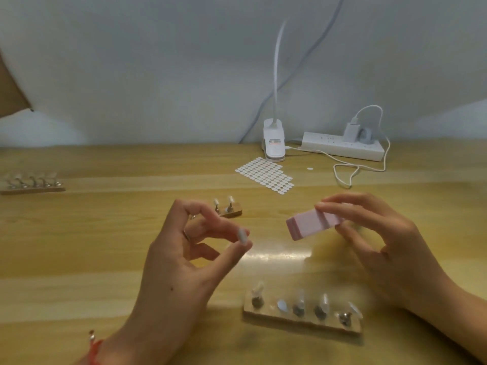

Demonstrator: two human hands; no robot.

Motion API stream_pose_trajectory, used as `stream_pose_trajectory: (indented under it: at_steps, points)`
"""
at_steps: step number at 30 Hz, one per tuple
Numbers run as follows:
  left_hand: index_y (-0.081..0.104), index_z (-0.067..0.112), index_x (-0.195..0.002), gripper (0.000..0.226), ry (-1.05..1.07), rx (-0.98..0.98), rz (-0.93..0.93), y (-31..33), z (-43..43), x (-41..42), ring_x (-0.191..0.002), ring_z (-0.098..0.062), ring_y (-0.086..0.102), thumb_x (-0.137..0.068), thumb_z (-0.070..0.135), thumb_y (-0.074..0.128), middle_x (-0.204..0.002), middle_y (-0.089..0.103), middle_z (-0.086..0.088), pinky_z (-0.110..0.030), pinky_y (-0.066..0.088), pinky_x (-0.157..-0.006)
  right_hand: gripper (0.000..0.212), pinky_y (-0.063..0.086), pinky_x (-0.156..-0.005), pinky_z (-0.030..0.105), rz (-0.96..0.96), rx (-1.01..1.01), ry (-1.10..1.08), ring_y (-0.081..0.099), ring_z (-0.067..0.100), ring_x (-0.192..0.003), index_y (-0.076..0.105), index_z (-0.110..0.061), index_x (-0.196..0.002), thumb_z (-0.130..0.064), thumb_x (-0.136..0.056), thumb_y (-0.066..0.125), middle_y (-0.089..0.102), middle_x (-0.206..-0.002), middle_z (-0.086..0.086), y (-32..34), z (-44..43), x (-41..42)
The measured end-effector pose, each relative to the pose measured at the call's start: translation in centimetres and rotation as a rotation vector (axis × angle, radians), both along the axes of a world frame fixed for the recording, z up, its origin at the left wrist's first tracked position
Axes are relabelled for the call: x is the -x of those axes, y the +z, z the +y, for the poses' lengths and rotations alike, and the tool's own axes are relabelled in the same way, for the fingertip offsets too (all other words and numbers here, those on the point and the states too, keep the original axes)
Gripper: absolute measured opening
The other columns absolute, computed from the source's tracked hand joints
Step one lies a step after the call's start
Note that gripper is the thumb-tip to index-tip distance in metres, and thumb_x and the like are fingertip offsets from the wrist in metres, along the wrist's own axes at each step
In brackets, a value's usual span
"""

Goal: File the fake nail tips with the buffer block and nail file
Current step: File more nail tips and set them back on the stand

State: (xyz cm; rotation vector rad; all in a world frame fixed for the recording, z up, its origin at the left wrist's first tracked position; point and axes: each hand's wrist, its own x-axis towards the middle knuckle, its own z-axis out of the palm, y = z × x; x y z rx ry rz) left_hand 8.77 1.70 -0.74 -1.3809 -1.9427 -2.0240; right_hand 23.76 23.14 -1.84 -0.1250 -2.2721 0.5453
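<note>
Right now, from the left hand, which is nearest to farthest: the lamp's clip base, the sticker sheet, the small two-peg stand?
In the head view:
1. small two-peg stand, just behind the left hand.
2. sticker sheet, farther back, rightward.
3. lamp's clip base, rearmost of all.

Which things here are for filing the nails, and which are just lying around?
For the job: pink buffer block in the right hand, fake nail tip pinched by the left hand, near wooden stand of tips.
Just lying about: clip lamp, power strip, charger, sheet of oval stickers.
</note>
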Motion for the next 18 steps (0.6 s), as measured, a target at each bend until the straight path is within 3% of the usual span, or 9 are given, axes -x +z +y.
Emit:
stream_pose_trajectory:
  at_steps: [2, 5, 8, 13, 18]
  points:
    - [0.048, 0.033, -0.09, 0.043, 0.006, 0.042, 0.016, 0.0, 0.2, -0.1, -0.075, -0.01, 0.071, -0.069, 0.032, 0.085, -0.083, 0.074, 0.009, -0.021, 0.053, -0.055, 0.061, 0.046, -0.095, 0.014, 0.005, -0.01, 0.031, 0.055, -0.001, -0.115, 0.064, -0.035, -0.115, 0.015, -0.081, 0.068, 0.063, -0.119, -0.006, 0.1, -1.1, 0.0]
    - [0.048, 0.04, -0.083, 0.038, 0.01, 0.125, 0.033, -0.1, 0.2, -0.6, -0.058, -0.003, 0.068, -0.06, 0.043, 0.077, -0.075, 0.073, 0.019, -0.013, 0.051, -0.051, 0.047, 0.05, -0.099, 0.03, 0.026, -0.133, 0.096, 0.059, 0.009, -0.116, 0.069, -0.032, -0.117, 0.003, -0.087, 0.062, 0.064, -0.118, 0.0, 0.4, -3.2, -0.3]
    - [0.046, 0.041, -0.082, 0.04, -0.026, 0.103, 0.075, -0.3, 0.1, -1.0, -0.066, 0.002, 0.07, -0.063, 0.042, 0.081, -0.077, 0.072, 0.023, -0.009, 0.05, -0.055, 0.044, 0.046, -0.1, 0.027, 0.057, -0.242, 0.148, 0.06, 0.019, -0.116, 0.068, -0.029, -0.119, -0.001, -0.089, 0.052, 0.064, -0.117, 0.006, 0.5, -5.1, -0.5]
    - [0.039, 0.033, -0.088, 0.035, -0.014, 0.102, 0.288, 0.1, 0.1, -1.1, -0.069, 0.014, 0.063, -0.068, 0.034, 0.067, -0.088, 0.068, 0.033, -0.001, 0.042, -0.051, 0.052, 0.044, -0.103, 0.024, 0.014, -0.213, 0.031, 0.065, 0.024, -0.107, 0.069, -0.03, -0.115, 0.007, -0.08, 0.061, 0.065, -0.112, 0.005, 0.3, -4.2, -0.1]
    - [0.04, 0.028, -0.088, 0.044, -0.025, 0.057, 0.276, -0.1, 0.0, -1.1, -0.071, 0.011, 0.065, -0.066, 0.028, 0.079, -0.087, 0.069, 0.032, -0.002, 0.041, -0.049, 0.045, 0.045, -0.105, 0.039, 0.004, -0.271, 0.125, 0.06, 0.016, -0.117, 0.069, -0.035, -0.121, -0.008, -0.09, 0.051, 0.063, -0.117, 0.001, 0.7, -5.3, -0.2]
